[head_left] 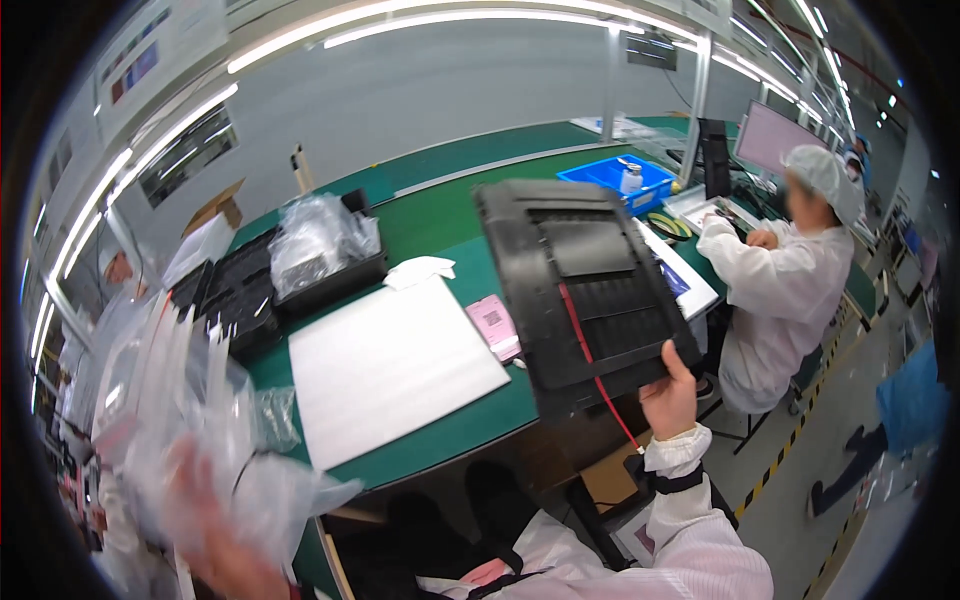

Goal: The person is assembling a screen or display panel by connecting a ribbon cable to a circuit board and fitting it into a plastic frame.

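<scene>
Right hand grips black panel; left hand in clear bags.

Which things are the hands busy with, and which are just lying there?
In use:
- large black ribbed plastic panel with red wire, held up by right hand
- clear crinkly plastic bags, at blurred left hand

Lying about:
- white foam sheet
- pink card
- black trays
- blue bin
</scene>
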`<state>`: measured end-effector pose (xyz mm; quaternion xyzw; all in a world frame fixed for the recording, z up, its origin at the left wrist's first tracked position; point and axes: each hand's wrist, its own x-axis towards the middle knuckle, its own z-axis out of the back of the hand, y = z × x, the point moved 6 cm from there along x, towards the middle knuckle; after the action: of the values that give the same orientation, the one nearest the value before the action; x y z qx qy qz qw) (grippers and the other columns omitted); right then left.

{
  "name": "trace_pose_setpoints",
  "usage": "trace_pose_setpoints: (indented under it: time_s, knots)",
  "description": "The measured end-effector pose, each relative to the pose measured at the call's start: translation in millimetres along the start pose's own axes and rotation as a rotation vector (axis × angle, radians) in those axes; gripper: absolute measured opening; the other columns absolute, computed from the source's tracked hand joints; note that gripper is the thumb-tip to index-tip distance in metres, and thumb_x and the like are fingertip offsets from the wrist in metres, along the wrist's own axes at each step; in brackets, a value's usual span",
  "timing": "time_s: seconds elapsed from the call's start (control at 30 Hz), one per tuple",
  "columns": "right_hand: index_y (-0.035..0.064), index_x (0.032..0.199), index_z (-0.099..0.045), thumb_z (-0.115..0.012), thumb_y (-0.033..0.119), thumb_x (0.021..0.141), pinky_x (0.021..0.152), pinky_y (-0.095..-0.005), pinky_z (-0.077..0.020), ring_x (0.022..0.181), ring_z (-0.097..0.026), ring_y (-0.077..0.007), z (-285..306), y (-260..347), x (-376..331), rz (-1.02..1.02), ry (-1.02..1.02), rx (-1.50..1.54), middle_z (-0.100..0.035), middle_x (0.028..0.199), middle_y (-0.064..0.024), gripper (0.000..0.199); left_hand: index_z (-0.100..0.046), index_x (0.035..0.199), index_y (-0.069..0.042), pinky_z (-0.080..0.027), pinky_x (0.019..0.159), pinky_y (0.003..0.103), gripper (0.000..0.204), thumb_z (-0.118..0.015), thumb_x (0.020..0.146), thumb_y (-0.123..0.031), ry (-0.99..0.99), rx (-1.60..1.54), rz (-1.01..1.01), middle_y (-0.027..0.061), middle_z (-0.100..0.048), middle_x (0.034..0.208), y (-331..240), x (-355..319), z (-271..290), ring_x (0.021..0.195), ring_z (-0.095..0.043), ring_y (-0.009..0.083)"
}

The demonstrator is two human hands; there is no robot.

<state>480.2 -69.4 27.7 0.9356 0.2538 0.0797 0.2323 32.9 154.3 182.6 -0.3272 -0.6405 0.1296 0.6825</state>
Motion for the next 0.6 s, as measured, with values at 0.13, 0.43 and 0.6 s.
trace_pose_setpoints:
  time_s: [0.13, 0.43, 0.6]
  knots:
    - [0.0039, 0.111, -0.057, -0.055, 0.018, 0.091, 0.075, -0.0304, -0.0544, 0.091, -0.064, -0.0185, 50, 79, -15, 0.293, -0.072, 0.009, -0.064, 0.106, -0.0079, 0.024, -0.062, 0.112, -0.003, -0.027, 0.104, 0.046, 0.037, -0.055, 0.076, -0.009, 0.439, 0.175, -0.152, 0.0168, -0.035, 0.140, 41, 45, -196, 0.131, -0.032, 0.0331]
    - [0.0048, 0.116, -0.055, -0.054, 0.018, 0.091, 0.078, -0.0279, -0.0531, 0.096, -0.062, -0.0170, 106, 170, -76, 0.589, -0.201, -0.044, -0.062, 0.113, -0.0073, 0.028, -0.042, 0.135, -0.028, -0.014, 0.106, 0.058, 0.079, -0.071, 0.066, -0.005, 0.943, 0.249, -0.202, 0.0154, -0.022, 0.147, 117, -88, -455, 0.137, -0.017, 0.0344]
    - [0.0048, 0.116, -0.054, -0.054, 0.019, 0.091, 0.080, -0.0278, -0.0524, 0.097, -0.061, -0.0170, 107, 167, -80, 0.537, -0.257, -0.116, -0.062, 0.112, -0.0070, 0.029, -0.040, 0.136, -0.022, -0.016, 0.106, 0.058, 0.096, -0.083, 0.051, -0.012, 1.013, 0.213, -0.059, 0.0203, -0.025, 0.144, 119, -85, -436, 0.135, -0.020, 0.0373]
